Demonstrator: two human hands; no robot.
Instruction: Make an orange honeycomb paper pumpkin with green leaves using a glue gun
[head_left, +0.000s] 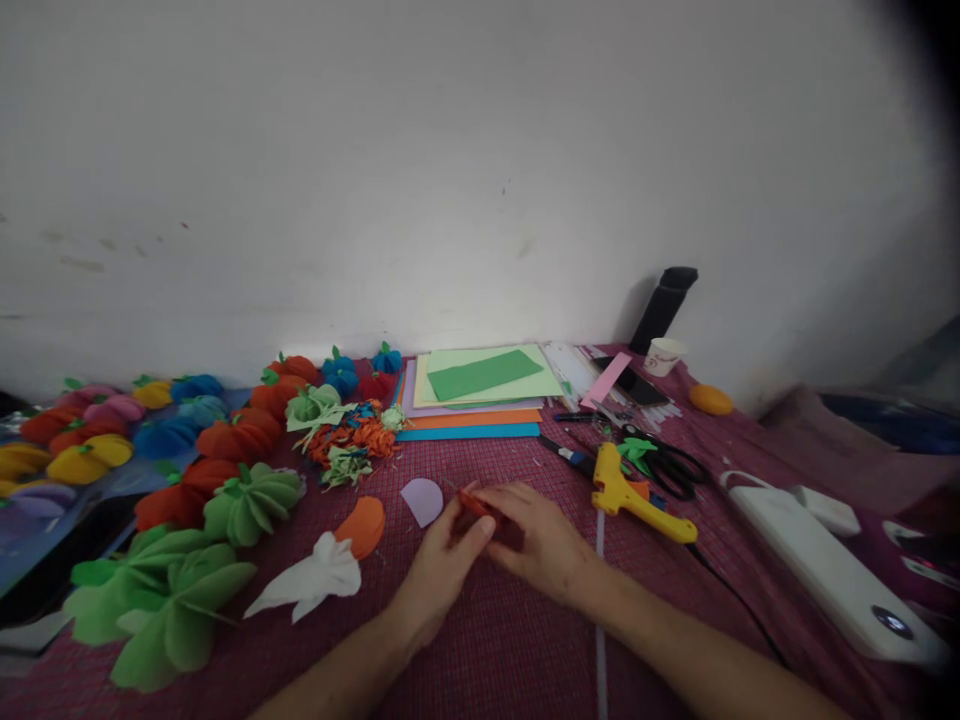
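Recorded orange-red on the small paper piece (pixel 475 504), lighter orange on the rounded cutout (pixel 367 526) and pale lilac on the half-round cutout (pixel 423 502). Noted fine maroon-and-bluish check on the tablecloth (pixel 450 460), solid yellow on the glue gun (pixel 643 506), white with reddish print on the cup (pixel 664 356). Logged pale green, lilac, orange and blue in the sheet stack (pixel 469 418), deeper green on the paper strip (pixel 486 374).
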